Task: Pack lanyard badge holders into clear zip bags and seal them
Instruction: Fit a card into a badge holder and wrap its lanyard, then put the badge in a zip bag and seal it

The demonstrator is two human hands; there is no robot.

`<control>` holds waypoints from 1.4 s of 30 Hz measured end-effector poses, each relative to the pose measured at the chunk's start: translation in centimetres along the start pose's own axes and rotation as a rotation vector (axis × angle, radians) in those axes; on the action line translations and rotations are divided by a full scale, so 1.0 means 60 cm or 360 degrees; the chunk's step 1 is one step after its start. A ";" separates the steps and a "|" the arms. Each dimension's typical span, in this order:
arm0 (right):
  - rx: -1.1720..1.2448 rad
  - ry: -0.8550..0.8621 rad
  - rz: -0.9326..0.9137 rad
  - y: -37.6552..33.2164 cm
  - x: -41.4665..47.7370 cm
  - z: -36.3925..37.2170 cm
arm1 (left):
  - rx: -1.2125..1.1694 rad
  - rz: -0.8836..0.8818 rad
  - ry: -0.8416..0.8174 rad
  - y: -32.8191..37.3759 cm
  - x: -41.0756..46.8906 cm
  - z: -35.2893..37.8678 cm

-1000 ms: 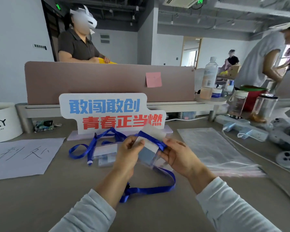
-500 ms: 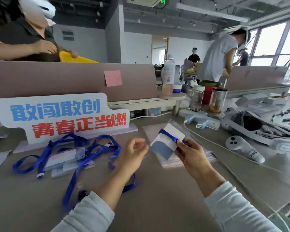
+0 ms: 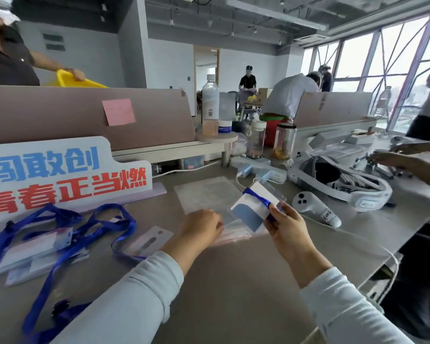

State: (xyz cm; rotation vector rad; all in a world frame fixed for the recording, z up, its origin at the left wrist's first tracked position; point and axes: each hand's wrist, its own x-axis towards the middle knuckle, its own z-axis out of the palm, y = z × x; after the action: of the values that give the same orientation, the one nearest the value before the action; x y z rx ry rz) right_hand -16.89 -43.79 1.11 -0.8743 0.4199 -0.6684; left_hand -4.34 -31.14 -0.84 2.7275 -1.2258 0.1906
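My right hand (image 3: 287,225) grips a clear badge holder (image 3: 255,208) with a blue-and-white card, its blue lanyard wound around it, lifted above the desk. My left hand (image 3: 202,227) reaches onto the near edge of a stack of clear zip bags (image 3: 206,194) lying flat on the desk; its fingertips are hidden behind the hand. More badge holders (image 3: 27,252) with loose blue lanyards (image 3: 97,219) lie at the left.
A standing sign (image 3: 60,177) with red and blue characters is at the left. A white power strip (image 3: 258,168), a controller (image 3: 315,207) and a headset (image 3: 338,181) lie right of the bags. Bottles stand behind. Another person's hands (image 3: 395,157) work at far right.
The view swung right. My left hand let go of the badge holder and moved down to the zip bag stack. My right hand kept the wrapped holder, carrying it over the bags.
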 end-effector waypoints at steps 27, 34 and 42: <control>0.0132 -0.0169 0.0084 0.011 0.024 -0.037 | -0.0403 -0.0019 0.0379 -0.017 -0.003 0.011; -0.0243 -0.0357 0.0236 0.012 0.015 -0.031 | -0.0143 0.0066 0.0424 -0.023 -0.032 -0.003; -0.0652 -0.0344 0.0379 0.012 0.012 -0.020 | -0.0236 0.0138 0.0460 -0.033 -0.053 -0.008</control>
State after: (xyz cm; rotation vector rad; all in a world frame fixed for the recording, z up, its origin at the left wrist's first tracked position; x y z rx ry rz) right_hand -16.83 -44.63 -0.19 -1.2484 0.4645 -0.2651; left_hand -4.97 -27.45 -1.09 2.4193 -1.2218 0.4658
